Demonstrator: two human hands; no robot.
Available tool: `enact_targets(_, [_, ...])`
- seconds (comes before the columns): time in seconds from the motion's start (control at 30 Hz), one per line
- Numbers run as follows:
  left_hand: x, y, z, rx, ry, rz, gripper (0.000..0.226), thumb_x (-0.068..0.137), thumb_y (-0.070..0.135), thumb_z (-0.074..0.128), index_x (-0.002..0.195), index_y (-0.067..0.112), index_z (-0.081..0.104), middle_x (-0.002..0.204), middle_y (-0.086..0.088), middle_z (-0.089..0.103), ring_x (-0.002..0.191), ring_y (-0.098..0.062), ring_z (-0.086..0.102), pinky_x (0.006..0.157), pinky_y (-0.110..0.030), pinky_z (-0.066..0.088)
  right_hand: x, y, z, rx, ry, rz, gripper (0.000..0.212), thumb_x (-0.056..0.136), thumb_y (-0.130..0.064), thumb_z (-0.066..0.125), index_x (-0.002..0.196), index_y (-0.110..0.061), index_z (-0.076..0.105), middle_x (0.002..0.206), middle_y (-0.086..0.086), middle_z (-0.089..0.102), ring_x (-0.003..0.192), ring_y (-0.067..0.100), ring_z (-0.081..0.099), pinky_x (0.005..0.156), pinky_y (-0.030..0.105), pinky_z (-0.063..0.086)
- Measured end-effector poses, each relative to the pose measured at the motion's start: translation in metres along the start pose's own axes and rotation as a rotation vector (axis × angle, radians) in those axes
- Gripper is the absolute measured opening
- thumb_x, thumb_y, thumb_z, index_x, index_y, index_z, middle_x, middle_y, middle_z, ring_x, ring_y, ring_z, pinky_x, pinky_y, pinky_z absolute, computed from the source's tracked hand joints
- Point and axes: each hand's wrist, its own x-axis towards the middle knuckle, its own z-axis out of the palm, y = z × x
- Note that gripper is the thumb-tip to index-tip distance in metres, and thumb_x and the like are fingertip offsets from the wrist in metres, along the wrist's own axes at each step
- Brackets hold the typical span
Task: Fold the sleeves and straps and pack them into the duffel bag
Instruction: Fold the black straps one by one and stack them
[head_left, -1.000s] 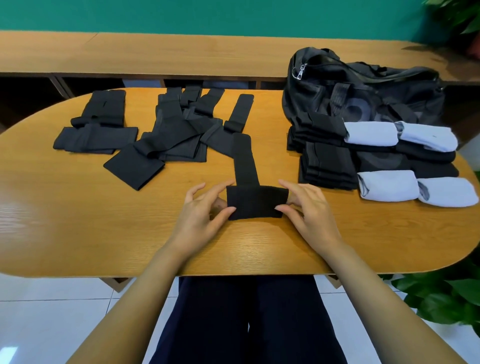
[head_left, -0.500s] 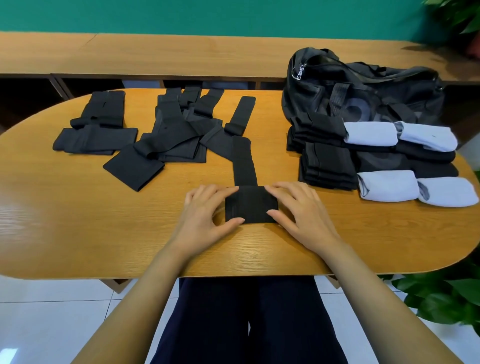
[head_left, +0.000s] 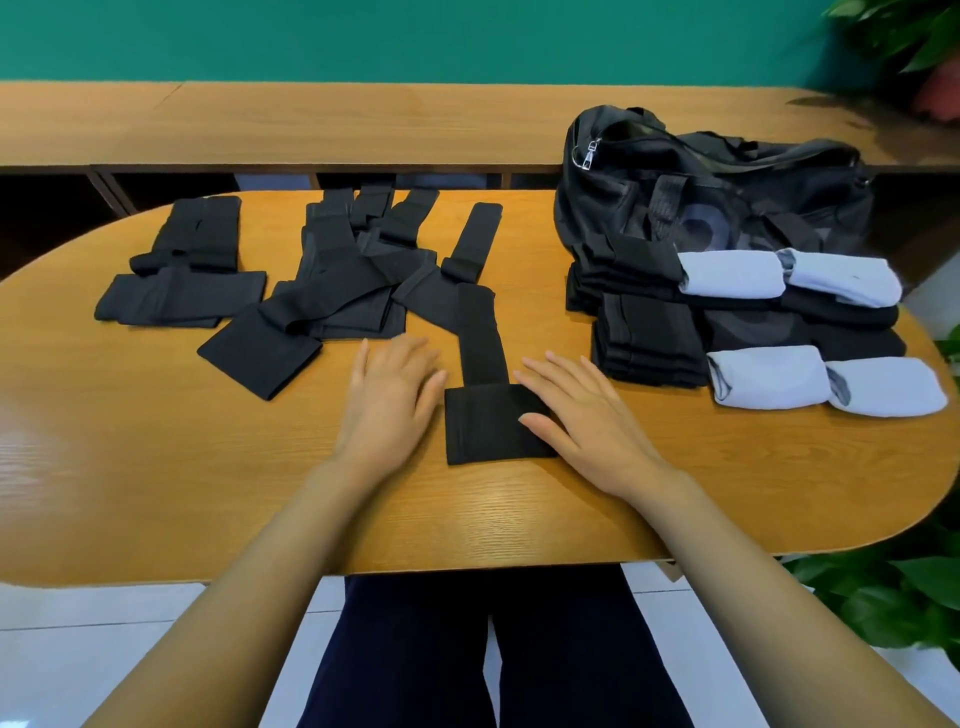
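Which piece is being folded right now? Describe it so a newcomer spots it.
On the oval wooden table, look at the near side, between the left hand and the right hand. A black strap lies, its near end folded into a flat rectangle under the right thumb. It alone is half-folded; the pile behind is loose, the stacks by the duffel bag folded.

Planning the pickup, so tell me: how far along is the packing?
Done: folded black stacks and four pale rolls sit in front of the duffel bag. In hand: one black strap, its near end folded, right hand flat on the fold, left hand beside it. Left: the loose black pile, then packing everything into the bag.
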Motion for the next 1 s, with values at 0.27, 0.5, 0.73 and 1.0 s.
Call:
enact_targets(0.27, [0.076,-0.012,0.009,0.292,-0.306,-0.01,0.053,0.106,0.041,0.014,0.154,0.02,0.026,0.161,0.004,0.023,0.151,-0.018,0.0,0.115,-0.056,-0.018,0.03,-0.022,0.008,-0.004,-0.157,0.032,0.076,0.092,-0.065,0.009,0.155,-0.026,0.025,0.162,-0.009,0.019,0.15,0.008,0.002,0.123,0.036,-0.001])
enact_targets(0.5, [0.086,-0.013,0.011,0.442,-0.35,-0.097,0.058,0.105,0.047,0.009,0.155,0.02,0.02,0.162,0.003,0.019,0.151,-0.025,-0.002,0.108,-0.059,-0.024,0.003,-0.017,0.007,0.056,-0.152,0.051,0.076,0.091,-0.066,0.009,0.154,-0.028,0.028,0.161,-0.013,0.019,0.149,0.003,0.001,0.123,0.032,-0.001])
enact_targets(0.73, [0.073,-0.001,0.014,0.259,-0.285,-0.084,0.063,0.103,0.052,0.016,0.157,0.02,0.01,0.165,0.001,0.005,0.151,-0.02,-0.008,0.115,-0.058,-0.016,0.004,-0.015,0.001,0.049,-0.148,0.038,0.071,0.093,-0.064,0.01,0.153,-0.031,0.029,0.16,-0.014,0.021,0.149,0.003,-0.001,0.122,0.033,-0.005])
enact_targets(1.0, [-0.026,0.018,-0.009,-0.109,-0.255,0.19,0.072,0.091,0.073,0.013,0.153,0.035,0.019,0.161,0.016,0.01,0.147,0.004,-0.006,0.12,-0.047,-0.013,-0.018,-0.008,0.006,0.049,-0.051,-0.053,0.06,0.099,-0.062,0.019,0.152,-0.034,0.031,0.16,-0.017,0.02,0.148,-0.001,0.002,0.122,0.032,-0.004])
